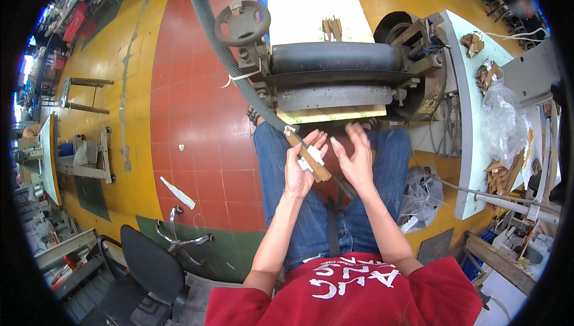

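Note:
My left hand is closed around a small bundle of brown strips, leather-like, with white paper pieces among them. The bundle slants across the palm above my lap. To its right, my right hand is held up with its fingers stretched out and slightly blurred; nothing shows in it. Just beyond both hands stands a machine with a wide black roller and a curved metal plate below it. Several more brown strips lie on the pale board behind the roller.
A ribbed grey hose hangs down beside the handwheel, ending near my left hand. On the right, a pale worktable bears brown scraps and a clear plastic bag. A black chair stands at lower left.

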Demonstrator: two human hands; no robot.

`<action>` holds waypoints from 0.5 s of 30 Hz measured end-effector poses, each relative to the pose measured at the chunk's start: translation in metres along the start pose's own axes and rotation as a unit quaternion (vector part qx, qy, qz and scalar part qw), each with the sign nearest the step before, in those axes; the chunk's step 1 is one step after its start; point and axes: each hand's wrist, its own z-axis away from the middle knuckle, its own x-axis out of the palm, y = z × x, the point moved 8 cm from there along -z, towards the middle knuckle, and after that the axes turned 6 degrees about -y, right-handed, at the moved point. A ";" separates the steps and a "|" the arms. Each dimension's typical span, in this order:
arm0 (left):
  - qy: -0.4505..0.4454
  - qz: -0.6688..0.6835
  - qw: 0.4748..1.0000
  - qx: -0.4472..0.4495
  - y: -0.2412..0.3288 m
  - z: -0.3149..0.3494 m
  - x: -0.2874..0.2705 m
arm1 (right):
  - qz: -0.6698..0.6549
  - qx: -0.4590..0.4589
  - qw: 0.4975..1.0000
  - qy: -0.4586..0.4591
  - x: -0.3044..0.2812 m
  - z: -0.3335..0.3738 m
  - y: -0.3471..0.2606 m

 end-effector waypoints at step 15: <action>-0.012 -0.132 0.991 -0.015 -0.006 0.001 0.019 | -0.307 0.148 0.926 -0.161 0.009 0.030 0.008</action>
